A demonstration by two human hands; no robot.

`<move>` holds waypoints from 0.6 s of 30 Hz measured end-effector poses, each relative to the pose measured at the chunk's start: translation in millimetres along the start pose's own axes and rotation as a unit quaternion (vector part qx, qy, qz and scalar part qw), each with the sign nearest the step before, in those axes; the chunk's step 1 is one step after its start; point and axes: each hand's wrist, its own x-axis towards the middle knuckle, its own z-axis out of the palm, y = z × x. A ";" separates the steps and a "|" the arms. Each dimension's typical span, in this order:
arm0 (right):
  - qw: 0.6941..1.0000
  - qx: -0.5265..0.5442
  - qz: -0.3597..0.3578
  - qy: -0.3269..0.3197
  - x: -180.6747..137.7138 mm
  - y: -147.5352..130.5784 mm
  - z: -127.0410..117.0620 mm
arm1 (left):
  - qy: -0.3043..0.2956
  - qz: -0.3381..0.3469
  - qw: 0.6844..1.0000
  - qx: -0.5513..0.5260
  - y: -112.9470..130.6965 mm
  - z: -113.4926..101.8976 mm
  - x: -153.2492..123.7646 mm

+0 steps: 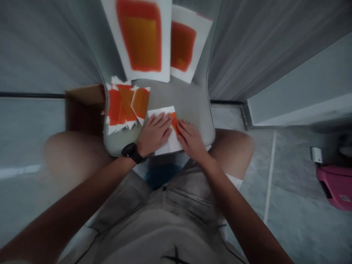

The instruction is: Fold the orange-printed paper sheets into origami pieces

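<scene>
A white sheet of paper with an orange patch [172,124], partly folded, lies at the near edge of a grey chair seat [189,101]. My left hand [154,132], a black watch on its wrist, lies flat on the paper's left half with fingers stretched out. Beside it, my right hand [191,138] presses on the right half, fingers extended and slightly curled. Both hands touch the paper, close together. Neither hand grips anything.
A pile of folded orange-and-white paper pieces [125,106] sits left of my hands. Two flat white sheets with orange rectangles [143,36] [184,46] lie at the seat's far end. A brown cardboard box [82,106] stands at left, a pink object [337,185] on the floor at right.
</scene>
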 end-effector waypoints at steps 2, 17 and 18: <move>1.000 -0.010 0.002 0.011 -1.3 -1.5 1.7 | -0.019 -0.001 1.000 0.007 0.1 -1.4 0.8; 0.998 0.040 0.026 0.037 0.3 2.0 2.1 | -0.066 0.023 0.997 0.033 -4.5 -1.8 4.0; 0.998 0.036 0.024 0.035 0.2 2.7 2.9 | -0.066 0.025 0.997 0.033 -4.5 -1.8 3.9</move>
